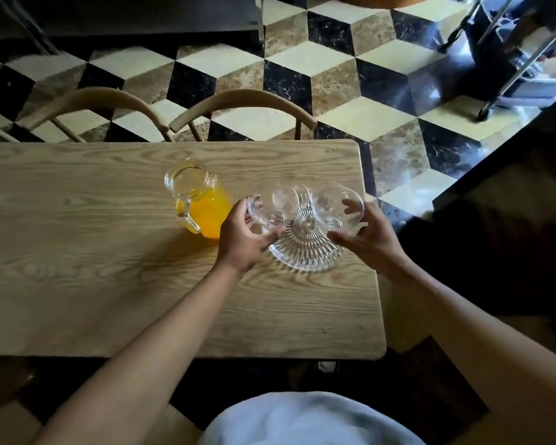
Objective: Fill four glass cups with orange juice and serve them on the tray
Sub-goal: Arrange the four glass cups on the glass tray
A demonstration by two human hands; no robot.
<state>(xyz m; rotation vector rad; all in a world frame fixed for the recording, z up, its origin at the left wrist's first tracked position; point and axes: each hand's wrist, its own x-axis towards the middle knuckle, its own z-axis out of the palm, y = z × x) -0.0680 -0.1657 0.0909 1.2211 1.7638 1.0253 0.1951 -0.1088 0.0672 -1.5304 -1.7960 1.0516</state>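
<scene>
left hand (243,239): grips glass cup (264,211) | right hand (368,234): grips another glass cup (337,205)

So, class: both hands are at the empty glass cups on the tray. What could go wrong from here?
1. The glass cups stand crowded on the ribbed glass tray; lifting one may knock another.
2. The tray sits near the table edge.
3. The juice pitcher stands close to the left hand; it might get bumped.
</scene>
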